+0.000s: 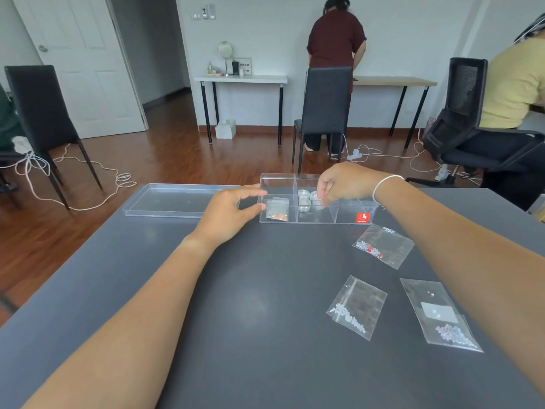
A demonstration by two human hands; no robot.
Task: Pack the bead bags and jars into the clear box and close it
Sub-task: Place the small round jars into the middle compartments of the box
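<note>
Three bead bags [356, 307] lie nearest me on the worktop [236, 290]. Beyond, my left hand [228, 214] grips the clear box [351, 212] at its end; my right hand [339, 184] pinches a jar [317, 196] inside. The lid [177, 199] lies left.

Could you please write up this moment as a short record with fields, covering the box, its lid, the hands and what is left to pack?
clear box: open, on the grey table, divided into compartments
lid: off, lying left of the box
already inside: one small bead bag, left front compartment; jars, middle compartment
left hand: grips the box's left end
right hand: fingers curled down at the jars
still on the table: three bead bags
</note>
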